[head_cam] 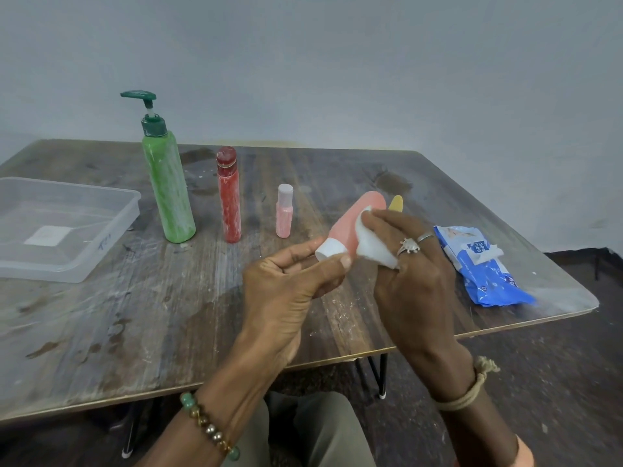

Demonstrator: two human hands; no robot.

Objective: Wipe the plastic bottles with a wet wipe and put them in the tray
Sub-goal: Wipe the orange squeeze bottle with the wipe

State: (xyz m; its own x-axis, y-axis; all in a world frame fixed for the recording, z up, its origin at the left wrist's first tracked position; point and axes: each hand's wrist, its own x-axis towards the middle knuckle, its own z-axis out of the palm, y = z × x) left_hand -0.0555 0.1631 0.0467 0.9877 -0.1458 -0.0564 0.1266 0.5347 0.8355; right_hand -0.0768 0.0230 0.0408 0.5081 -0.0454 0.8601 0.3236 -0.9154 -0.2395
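The blue plastic wet-wipe pack point(485, 264), on the counter point(135, 315) just right of the right grip point(413, 264), carried the brand "mee mee" in white letters. The clear plastic tray point(111, 237), well left of the left grip point(290, 284), bore blue handwriting too faint to read.

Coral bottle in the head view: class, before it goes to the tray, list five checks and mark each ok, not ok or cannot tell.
1. Grip on the coral bottle: the left hand pinches its white cap end, bottle off the table. Ok.
2. Wet wipe in contact: the right hand presses it on the bottle's body. Ok.
3. Wiped all round: the far side is hidden. Cannot tell.
4. Room in the tray: no bottles in it. Ok.
5. Straight path to the tray: the green pump bottle, red bottle and small pink bottle stand between. Not ok; probably lift over them.
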